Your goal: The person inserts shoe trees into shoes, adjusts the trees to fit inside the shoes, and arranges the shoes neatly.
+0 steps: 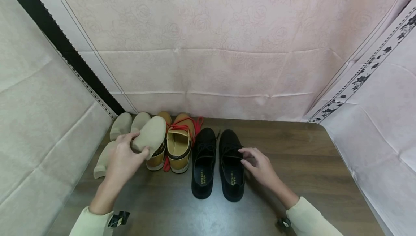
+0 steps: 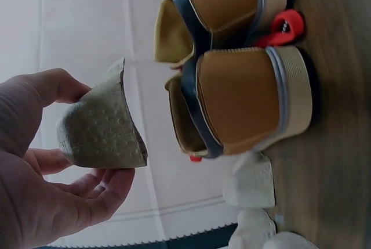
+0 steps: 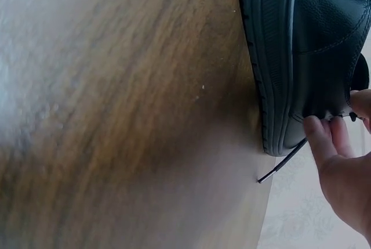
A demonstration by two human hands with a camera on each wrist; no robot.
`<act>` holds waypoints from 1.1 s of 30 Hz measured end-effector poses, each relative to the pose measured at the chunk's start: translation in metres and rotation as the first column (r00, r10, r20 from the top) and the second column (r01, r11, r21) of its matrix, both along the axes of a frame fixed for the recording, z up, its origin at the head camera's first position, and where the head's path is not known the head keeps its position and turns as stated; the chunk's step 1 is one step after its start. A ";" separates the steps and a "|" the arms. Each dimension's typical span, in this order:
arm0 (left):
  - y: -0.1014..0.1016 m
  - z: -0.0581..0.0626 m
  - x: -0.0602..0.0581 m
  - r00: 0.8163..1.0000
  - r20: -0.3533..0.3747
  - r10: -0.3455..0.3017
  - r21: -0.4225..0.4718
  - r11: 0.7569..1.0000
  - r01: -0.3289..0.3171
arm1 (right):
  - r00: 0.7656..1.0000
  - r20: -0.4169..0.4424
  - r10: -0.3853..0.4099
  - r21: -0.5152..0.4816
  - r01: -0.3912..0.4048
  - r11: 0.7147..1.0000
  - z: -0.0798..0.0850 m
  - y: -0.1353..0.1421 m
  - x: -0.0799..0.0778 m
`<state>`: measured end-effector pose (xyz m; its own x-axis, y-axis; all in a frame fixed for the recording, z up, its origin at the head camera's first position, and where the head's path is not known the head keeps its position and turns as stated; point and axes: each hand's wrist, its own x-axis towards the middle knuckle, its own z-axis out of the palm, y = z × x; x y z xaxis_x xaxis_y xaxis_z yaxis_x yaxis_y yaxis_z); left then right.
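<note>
My left hand (image 1: 125, 158) grips a beige moulded-pulp shoe insert (image 1: 151, 134) between thumb and fingers. In the left wrist view the insert (image 2: 104, 127) shows a dimpled surface and is held up behind the heels of the tan shoes (image 2: 237, 98). Beside the right-hand black lace-up shoe (image 1: 231, 163) is my right hand (image 1: 260, 165), with its fingertips at the shoe's outer side. The right wrist view shows those fingers (image 3: 319, 139) by the laces of the black shoe (image 3: 324, 34), a loose lace end (image 3: 281, 165) hanging below them.
Several more pulp inserts (image 1: 121, 124) lie at the far left of the wooden tabletop (image 1: 292, 149). Tan shoes with red laces (image 1: 179, 145) stand left of the other black shoe (image 1: 203, 163). Pale patterned cloth (image 1: 208, 73) hangs behind and at both sides.
</note>
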<state>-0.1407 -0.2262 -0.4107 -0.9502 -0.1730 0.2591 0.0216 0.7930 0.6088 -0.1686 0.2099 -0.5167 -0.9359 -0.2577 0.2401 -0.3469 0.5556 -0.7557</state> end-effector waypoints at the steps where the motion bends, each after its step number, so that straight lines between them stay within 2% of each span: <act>1: 0.002 0.000 0.000 1.000 0.004 -0.005 0.001 1.000 0.005 | 1.000 -0.004 0.000 0.003 0.000 1.000 0.000 0.000 0.000; 6: 0.012 0.000 -0.003 0.999 -0.016 -0.044 0.004 0.999 0.044 | 1.000 -0.012 -0.003 0.000 0.003 1.000 -0.001 0.001 0.000; 11: 0.018 0.000 -0.004 0.996 -0.041 -0.075 0.007 0.997 0.075 | 1.000 0.018 0.001 -0.020 -0.001 1.000 -0.002 0.002 -0.001; 19: 0.030 0.002 -0.006 0.989 -0.027 -0.143 0.059 0.988 0.144 | 0.999 0.041 0.017 -0.056 -0.014 0.998 -0.002 0.002 0.000; 27: 0.044 -0.004 -0.007 0.977 -0.047 -0.208 0.061 0.976 0.210 | 0.997 0.074 0.008 -0.080 -0.002 0.997 -0.001 0.002 0.001; 33: 0.053 -0.007 -0.005 0.972 -0.041 -0.233 0.052 0.971 0.235 | 0.996 0.088 0.009 -0.074 -0.002 0.997 -0.001 0.001 0.003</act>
<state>-0.1461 -0.1730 -0.4174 -0.9566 0.0379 0.2889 0.2244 0.7281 0.6477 -0.1658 0.2112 -0.5176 -0.9529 -0.2479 0.1749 -0.2799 0.4958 -0.8221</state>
